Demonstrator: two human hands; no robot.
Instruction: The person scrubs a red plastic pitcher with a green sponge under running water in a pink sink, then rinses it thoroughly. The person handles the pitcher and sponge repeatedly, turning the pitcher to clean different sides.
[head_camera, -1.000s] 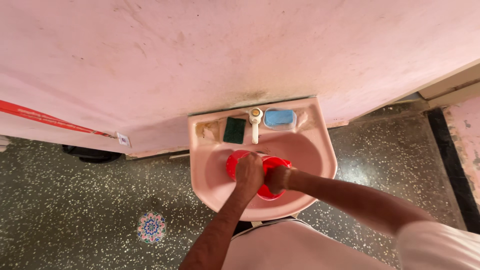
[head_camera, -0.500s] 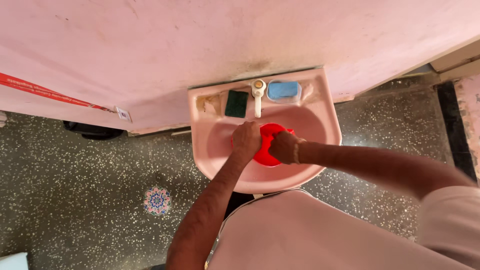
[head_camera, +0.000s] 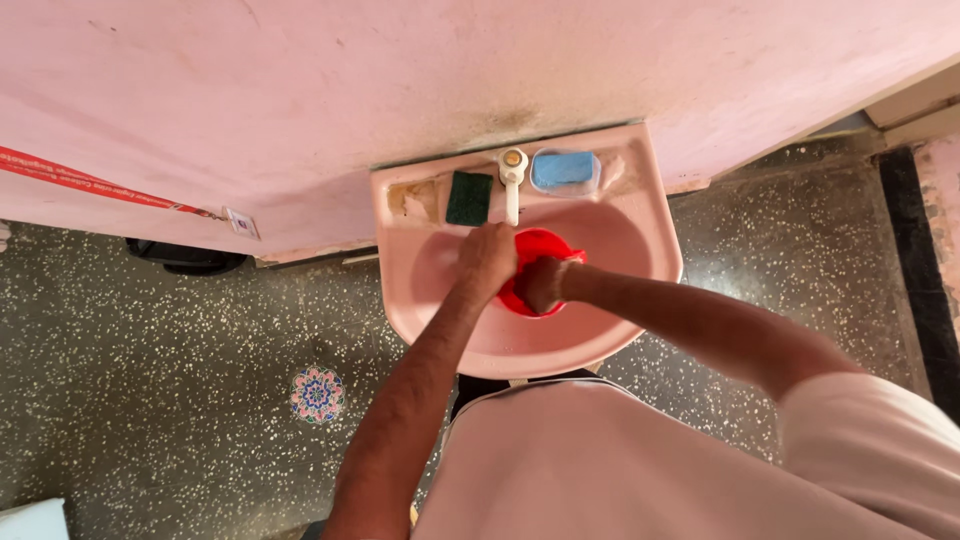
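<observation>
Inside the pink ceramic wash basin (head_camera: 640, 300), under the white tap (head_camera: 512, 180), sits the round red plastic bowl (head_camera: 535, 250). The left hand (head_camera: 487, 258) grasps its rim with bent fingers; the right hand (head_camera: 543, 284) is clenched on its near side. A dark green scrubbing pad (head_camera: 468, 197) and a blue soap bar (head_camera: 563, 169) lie on the basin's back ledge.

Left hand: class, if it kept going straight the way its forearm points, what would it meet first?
The left hand points up toward the wall. It would probably first meet the white tap at the back of the pink basin, though depth is unclear from above.
</observation>
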